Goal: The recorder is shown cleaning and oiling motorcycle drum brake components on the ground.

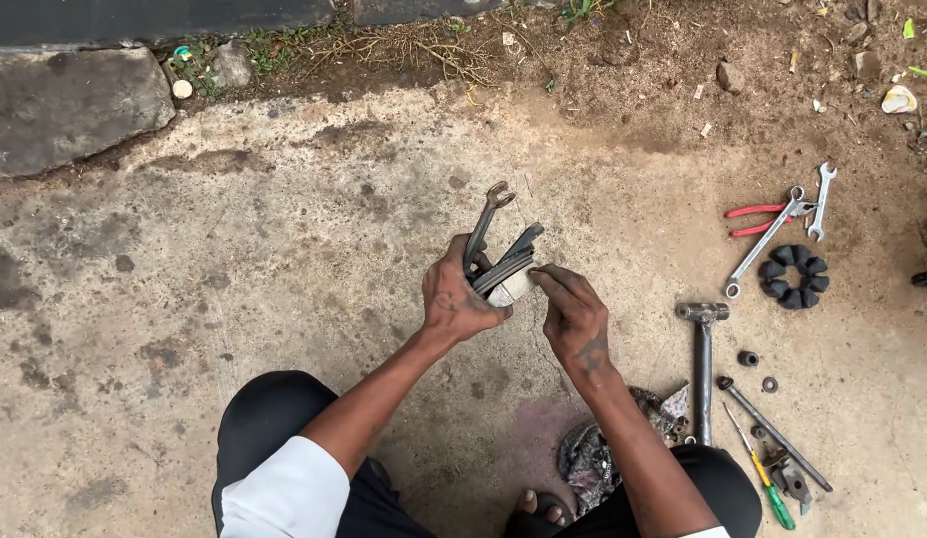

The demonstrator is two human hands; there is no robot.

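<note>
Left hand (456, 304), at frame centre, is closed around a bundle of dark steel spanners (498, 249); one open-ended spanner projects toward 12 o'clock, the others fan toward 1 o'clock. Also in this grip is a small pale cylindrical object (513, 288), its nature not determinable. Right hand (575, 319), just beside it at 3 o'clock, is partly curled, with the fingertips (543, 275) touching the pale object and the lower spanners; whether it grips anything cannot be told.

Both hands are held above the stained concrete floor (234, 279). On the floor at 3 o'clock lies a grey metal T-handled tool (702, 364). Toward 2 o'clock lie a long chrome spanner (763, 249), red-handled pliers (758, 219), a short chrome open-ended spanner (820, 199) and a black rubber segmented ring (794, 276). At 4 o'clock lie a green-handled screwdriver (768, 488) and a dark rod (772, 428). A crumpled dark rag (593, 463) lies under the right forearm.
</note>
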